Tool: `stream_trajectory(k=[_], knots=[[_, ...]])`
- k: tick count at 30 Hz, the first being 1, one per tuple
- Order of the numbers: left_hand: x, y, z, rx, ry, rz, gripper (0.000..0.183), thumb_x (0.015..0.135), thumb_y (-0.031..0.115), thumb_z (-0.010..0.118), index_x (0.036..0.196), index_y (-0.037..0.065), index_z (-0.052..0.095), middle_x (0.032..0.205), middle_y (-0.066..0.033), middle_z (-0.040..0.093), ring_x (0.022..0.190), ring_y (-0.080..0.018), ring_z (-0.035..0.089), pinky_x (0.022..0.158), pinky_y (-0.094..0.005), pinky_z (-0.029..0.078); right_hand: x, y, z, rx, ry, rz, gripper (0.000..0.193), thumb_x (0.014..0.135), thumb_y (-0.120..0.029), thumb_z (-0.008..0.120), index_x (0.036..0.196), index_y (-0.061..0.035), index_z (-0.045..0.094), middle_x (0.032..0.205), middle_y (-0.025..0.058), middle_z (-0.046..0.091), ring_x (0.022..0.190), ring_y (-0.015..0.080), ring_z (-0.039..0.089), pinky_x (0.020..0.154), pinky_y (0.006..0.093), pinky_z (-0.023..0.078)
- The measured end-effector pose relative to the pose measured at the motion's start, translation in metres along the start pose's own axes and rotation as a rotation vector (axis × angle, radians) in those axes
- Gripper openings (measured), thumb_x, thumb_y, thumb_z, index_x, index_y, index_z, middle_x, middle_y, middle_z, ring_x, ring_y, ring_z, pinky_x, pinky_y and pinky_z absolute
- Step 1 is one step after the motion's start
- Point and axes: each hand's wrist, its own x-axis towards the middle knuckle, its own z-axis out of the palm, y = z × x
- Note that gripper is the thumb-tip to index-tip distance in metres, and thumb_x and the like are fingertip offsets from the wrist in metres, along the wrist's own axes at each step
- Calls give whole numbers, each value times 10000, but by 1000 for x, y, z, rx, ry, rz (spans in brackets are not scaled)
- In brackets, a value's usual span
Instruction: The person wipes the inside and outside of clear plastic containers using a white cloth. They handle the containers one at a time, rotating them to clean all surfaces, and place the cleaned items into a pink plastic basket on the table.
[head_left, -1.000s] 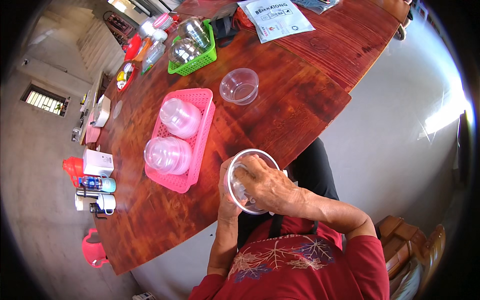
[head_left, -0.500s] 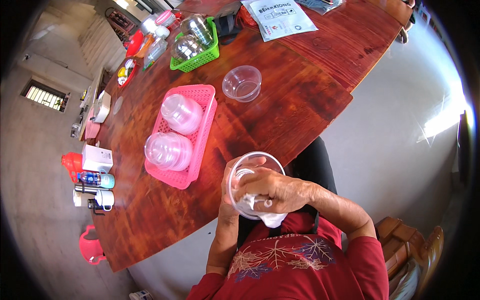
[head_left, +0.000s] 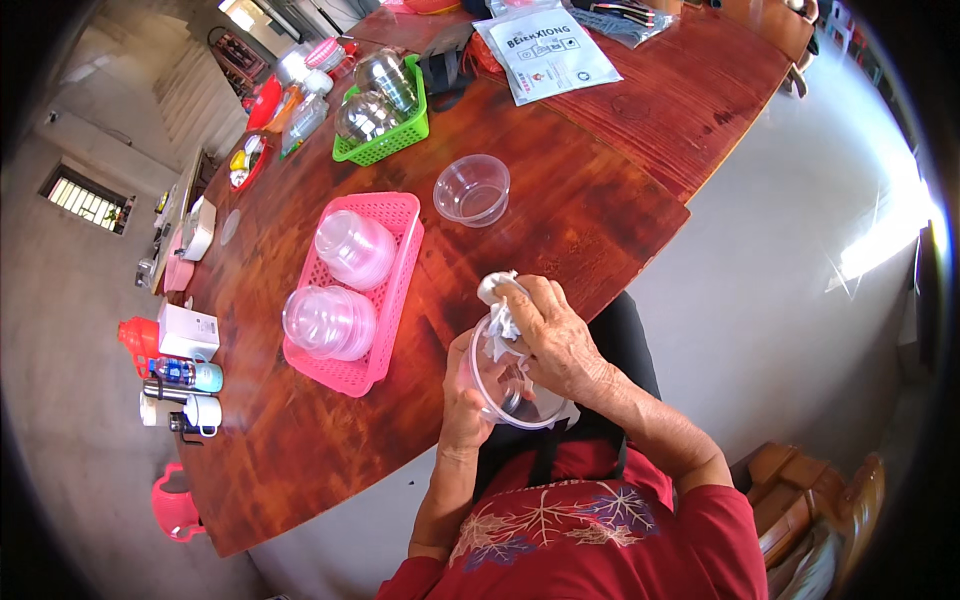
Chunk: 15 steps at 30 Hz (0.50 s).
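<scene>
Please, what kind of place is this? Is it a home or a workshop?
Probably a room in a home, used for kitchen chores. A long wooden table stands on a bare grey floor; on it are a pink basket of clear bowls and a green basket of metal bowls. A staircase rises behind.

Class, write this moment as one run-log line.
left hand: holds clear bowl | right hand: wipes it with white cloth | nearby: pink basket of bowls
</scene>
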Motion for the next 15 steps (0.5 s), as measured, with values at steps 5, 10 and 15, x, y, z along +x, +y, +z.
stream_trajectory(k=[5, 10, 15], knots=[[3, 10, 4, 161, -9, 129, 922, 634, 377, 855, 1299, 22, 324, 1287, -181, 451, 1106, -275, 543, 800, -373, 571, -18, 13, 6, 129, -149, 289, 409, 739, -134, 695, 1066, -18, 478, 1003, 191, 514, 910, 399, 560, 765, 453, 493], [0, 5, -5, 250, -55, 154, 934, 632, 314, 868, 1321, 20, 311, 1307, -198, 444, 1168, -286, 504, 866, -372, 534, -48, 31, 30, 691, -96, 503, 411, 740, -242, 724, 973, 4, 491, 908, 216, 576, 860, 407, 584, 725, 448, 476], [-3, 1, -13, 269, -32, -33, 874, 739, 532, 723, 1324, 30, 312, 1258, -161, 473, 1105, -253, 537, 738, -334, 559, -31, 32, 13, 189, -76, 183, 414, 701, -190, 750, 1006, -27, 521, 933, 169, 550, 839, 372, 594, 678, 440, 510]])
